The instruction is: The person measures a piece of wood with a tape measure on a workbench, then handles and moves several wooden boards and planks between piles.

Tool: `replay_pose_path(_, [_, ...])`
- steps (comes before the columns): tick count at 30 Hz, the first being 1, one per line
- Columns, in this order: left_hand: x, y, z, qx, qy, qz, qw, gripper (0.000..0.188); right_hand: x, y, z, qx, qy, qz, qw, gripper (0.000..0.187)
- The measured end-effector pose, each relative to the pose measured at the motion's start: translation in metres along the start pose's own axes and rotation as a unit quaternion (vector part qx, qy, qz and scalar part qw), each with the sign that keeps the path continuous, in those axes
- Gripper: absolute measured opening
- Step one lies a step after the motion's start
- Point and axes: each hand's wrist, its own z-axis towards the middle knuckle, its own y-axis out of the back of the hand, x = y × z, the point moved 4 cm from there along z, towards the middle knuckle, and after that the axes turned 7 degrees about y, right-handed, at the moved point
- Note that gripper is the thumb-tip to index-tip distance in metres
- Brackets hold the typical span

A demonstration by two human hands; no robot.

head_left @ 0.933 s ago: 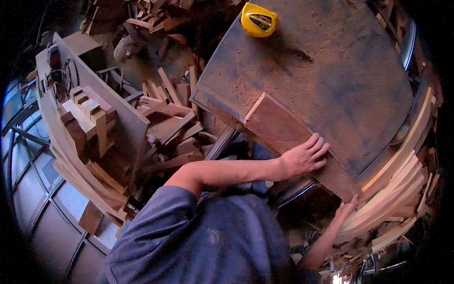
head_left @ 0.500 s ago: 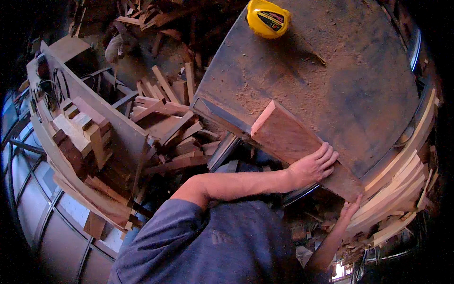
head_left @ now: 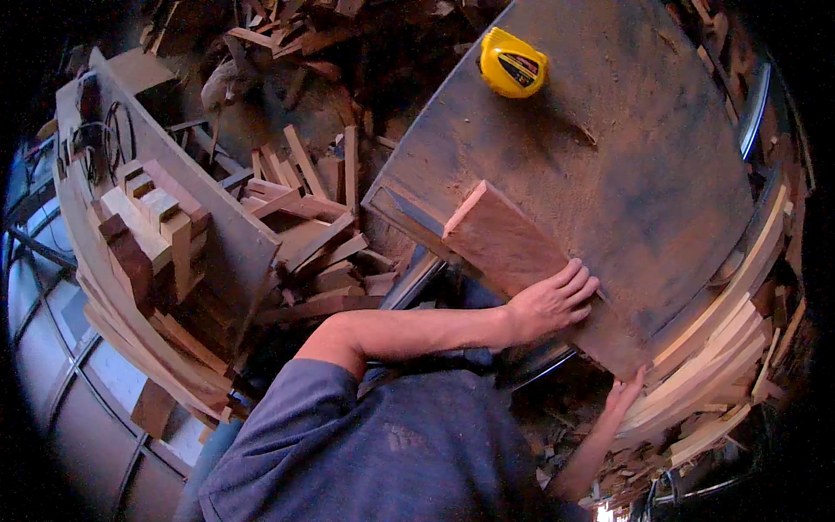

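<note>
Reddish wooden board (head_left: 509, 241), held along the table's (head_left: 648, 187) near edge, head view.
Clasped with the left hand (head_left: 557, 300), touched at its lower end with the right hand (head_left: 626, 391), closure unclear. Seemingly a steadying step; probably called next for even support from both hands.

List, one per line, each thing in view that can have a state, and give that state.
Wooden board: along the table's near edge, pale end exposed
Left grip: over the board, fingers across its top
Right grip: fingertips at the board's near end
Tape measure: on the table, no extended blade visible
Tabletop: dusty
Wood blocks: stacked
Wood offcuts: heaped loosely
</note>
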Motion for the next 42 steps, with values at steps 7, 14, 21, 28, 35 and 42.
replay_pose_path(7, [0.000,-0.001,-0.005,-0.029,-0.013,0.008,0.999,0.042,-0.007,0.009,0.005,0.023,-0.019,0.015,0.999,0.065])
replay_pose_path(14, [0.005,-0.021,-0.013,-0.065,-0.009,-0.027,0.997,0.044,-0.008,-0.009,-0.019,-0.021,-0.024,-0.010,0.999,0.063])
replay_pose_path(21, [0.015,-0.006,-0.008,-0.143,-0.045,-0.047,0.988,0.042,0.040,-0.054,-0.059,-0.020,0.243,-0.383,0.891,0.066])
replay_pose_path(28, [0.006,-0.009,-0.007,-0.113,-0.055,0.056,0.991,0.065,0.033,-0.125,-0.147,0.185,0.467,-0.487,0.715,0.090])
replay_pose_path(35, [-0.012,0.000,-0.001,-0.097,-0.040,0.145,0.984,0.056,0.008,-0.146,-0.124,0.070,0.576,-0.494,0.648,0.060])
replay_pose_path(42, [0.022,0.000,0.038,-0.164,-0.079,0.201,0.963,0.053,0.032,-0.175,-0.098,0.012,0.593,-0.478,0.648,0.060])
